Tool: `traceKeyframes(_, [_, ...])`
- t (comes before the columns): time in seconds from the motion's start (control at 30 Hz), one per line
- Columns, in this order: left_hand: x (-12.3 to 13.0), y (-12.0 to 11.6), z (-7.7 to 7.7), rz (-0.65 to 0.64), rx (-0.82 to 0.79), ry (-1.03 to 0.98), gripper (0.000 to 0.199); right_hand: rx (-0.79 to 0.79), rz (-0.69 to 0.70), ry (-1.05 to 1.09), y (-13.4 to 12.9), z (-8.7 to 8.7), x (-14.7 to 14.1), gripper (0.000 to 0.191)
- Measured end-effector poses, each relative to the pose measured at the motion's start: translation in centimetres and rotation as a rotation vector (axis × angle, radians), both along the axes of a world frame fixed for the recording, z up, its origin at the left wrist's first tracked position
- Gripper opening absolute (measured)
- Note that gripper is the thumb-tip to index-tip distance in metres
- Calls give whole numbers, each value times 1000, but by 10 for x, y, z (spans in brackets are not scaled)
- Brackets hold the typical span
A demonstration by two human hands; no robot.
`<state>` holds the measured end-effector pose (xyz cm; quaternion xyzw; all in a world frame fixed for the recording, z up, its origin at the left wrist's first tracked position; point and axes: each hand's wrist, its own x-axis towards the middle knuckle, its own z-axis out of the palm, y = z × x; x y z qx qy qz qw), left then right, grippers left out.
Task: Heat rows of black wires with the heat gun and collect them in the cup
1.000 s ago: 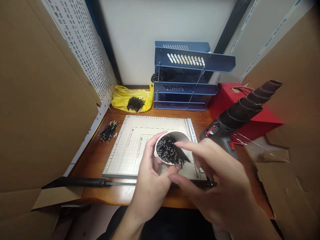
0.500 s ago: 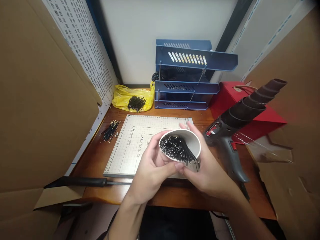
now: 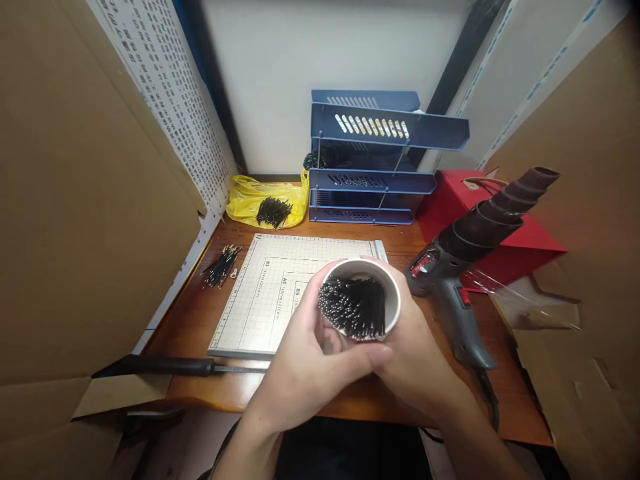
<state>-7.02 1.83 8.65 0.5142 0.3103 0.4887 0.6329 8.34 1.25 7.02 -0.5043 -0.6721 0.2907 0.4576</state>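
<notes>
Both my hands are closed around a white cup (image 3: pixel 393 293), its mouth tilted toward me above the paper trimmer board (image 3: pixel 250 293). Inside, a thick bundle of short black wires (image 3: pixel 353 307) leans against the cup's lower left wall, their pale tips showing. My left hand (image 3: pixel 310 360) wraps the left side, with its thumb laid across the front below the rim. On the right side, my right hand (image 3: pixel 415 347) grips the cup, its thumb mostly hidden behind the left one. The cup's underside is out of sight.
A small pile of black wires (image 3: pixel 223 265) lies left of the board, and another wire bundle (image 3: pixel 274 212) rests on a yellow bag (image 3: pixel 240 207). The trimmer's black handle (image 3: pixel 175 365) extends left. Blue trays (image 3: pixel 373 180), a red box (image 3: pixel 540 247) and a heat gun (image 3: pixel 457 293) stand beyond.
The wires that leaned over the cup's lower right rim now sit inside with the rest. My right fingers have lowered behind the cup, and my left thumb has moved right across the front.
</notes>
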Motion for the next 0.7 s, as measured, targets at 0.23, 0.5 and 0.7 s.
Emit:
traceKeyframes(0.23, [1,2,5,5,71,31,58,68,-6,76,2,3,-2,75])
traceKeyframes(0.5, [-11,6,-2,-74,-65,92,72,-41,33,163,9,-1,-5,61])
traceKeyframes(0.7, [-17,28,-20,-170,-166,-92,80,-70,85,181,24,-10,1,59])
